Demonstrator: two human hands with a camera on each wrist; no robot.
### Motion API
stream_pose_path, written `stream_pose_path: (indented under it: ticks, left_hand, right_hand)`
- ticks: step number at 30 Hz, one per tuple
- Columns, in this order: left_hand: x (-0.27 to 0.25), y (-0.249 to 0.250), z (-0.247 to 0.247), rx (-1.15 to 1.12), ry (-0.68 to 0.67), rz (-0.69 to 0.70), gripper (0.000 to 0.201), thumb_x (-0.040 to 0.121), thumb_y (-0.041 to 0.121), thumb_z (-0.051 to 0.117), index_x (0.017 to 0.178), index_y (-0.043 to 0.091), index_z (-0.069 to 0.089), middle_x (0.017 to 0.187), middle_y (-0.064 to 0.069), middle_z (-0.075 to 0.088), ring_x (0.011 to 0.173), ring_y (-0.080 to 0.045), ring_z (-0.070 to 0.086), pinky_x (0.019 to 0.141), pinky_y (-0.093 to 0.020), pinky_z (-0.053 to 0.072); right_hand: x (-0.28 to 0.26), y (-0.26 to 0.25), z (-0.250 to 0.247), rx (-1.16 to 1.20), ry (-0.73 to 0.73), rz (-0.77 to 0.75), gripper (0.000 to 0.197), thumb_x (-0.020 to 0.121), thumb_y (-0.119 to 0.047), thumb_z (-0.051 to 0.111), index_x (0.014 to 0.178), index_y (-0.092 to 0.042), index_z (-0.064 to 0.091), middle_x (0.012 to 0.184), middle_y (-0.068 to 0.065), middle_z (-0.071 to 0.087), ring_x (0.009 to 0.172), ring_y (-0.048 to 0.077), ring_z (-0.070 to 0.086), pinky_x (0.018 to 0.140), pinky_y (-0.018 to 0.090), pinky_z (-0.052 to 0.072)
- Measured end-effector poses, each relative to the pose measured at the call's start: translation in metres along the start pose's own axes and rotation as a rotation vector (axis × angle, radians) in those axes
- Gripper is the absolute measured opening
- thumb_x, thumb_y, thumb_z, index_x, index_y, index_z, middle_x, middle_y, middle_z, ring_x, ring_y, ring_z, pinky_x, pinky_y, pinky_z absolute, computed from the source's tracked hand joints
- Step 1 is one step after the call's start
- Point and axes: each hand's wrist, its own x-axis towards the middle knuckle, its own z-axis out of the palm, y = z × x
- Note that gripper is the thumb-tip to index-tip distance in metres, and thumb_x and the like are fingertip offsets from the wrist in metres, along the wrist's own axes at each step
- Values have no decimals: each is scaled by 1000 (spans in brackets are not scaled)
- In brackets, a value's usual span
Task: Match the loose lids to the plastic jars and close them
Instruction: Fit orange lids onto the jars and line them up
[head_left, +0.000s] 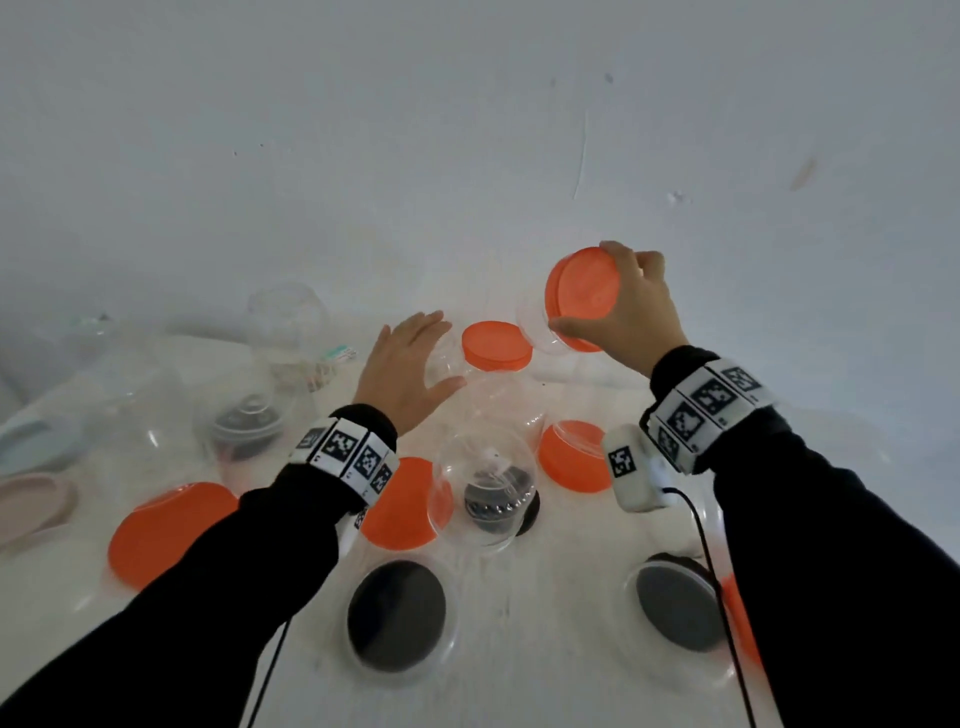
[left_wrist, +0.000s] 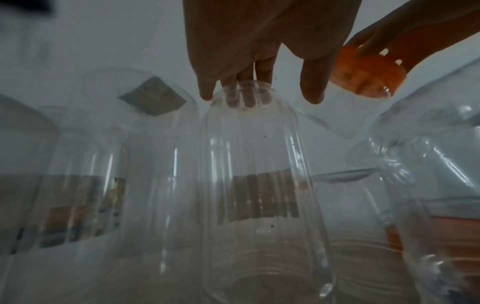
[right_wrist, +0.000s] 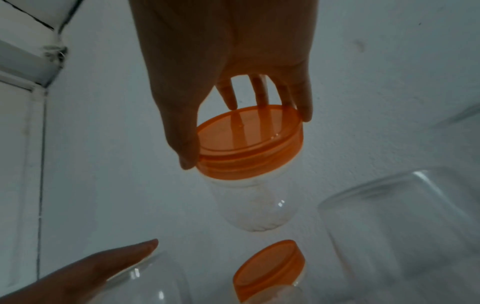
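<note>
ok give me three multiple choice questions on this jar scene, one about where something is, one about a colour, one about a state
1. Where is the jar that the right hand grips?
A. Standing on the table
B. Lifted off the table, tilted
C. Inside another jar

2. What colour is the lid on that jar?
A. Orange
B. Black
C. Blue

3. How is the left hand?
A. Clenched round a lid
B. Fingers straight, against the top of an upturned clear jar
C. Flat on the table

Answers:
1 B: the right wrist view shows the jar hanging from the fingers, its base in the air.
2 A: head and right wrist views both show it orange.
3 B: the left wrist view shows straight fingertips at the jar's upper end and no lid in the hand.
</note>
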Motion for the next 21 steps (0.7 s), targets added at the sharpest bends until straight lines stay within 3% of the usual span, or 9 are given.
stream_pose_path:
  ticks: [8, 10, 14, 21]
  left_hand:
    - [5, -11, 9, -133, 98, 22, 49, 87, 28, 63, 131, 13, 50, 142, 0, 45, 134, -20, 34, 113, -31, 5]
    - [4, -15, 10, -160, 86, 27, 52, 85, 36, 61, 130, 13, 51, 142, -1, 45, 134, -21, 34, 112, -31, 6]
    - [2, -20, 10, -179, 63, 63, 73, 77, 60, 38, 131, 14, 51, 142, -1, 44, 134, -19, 34, 111, -28, 5]
    - [2, -22, 15, -195, 95, 82, 70, 77, 58, 37, 128, 12, 54, 139, -3, 48, 131, -21, 38, 109, -28, 6]
  right_hand:
    - [35, 4, 40, -116, -2, 82, 94, 66, -38, 81, 141, -20, 28, 139, 11, 24, 123, 37, 32, 91, 48, 41]
    - [40, 3, 47, -166, -15, 75, 93, 66, -37, 81, 140, -20, 28, 139, 12, 24, 123, 37, 31, 88, 47, 42]
    - [49, 1, 61, -284, -30, 89, 93, 65, -37, 81, 139, -17, 28, 139, 15, 24, 121, 39, 31, 85, 49, 44]
    - [62, 7, 74, -367, -128, 136, 95, 66, -36, 81, 140, -16, 26, 139, 17, 22, 121, 40, 31, 90, 51, 43]
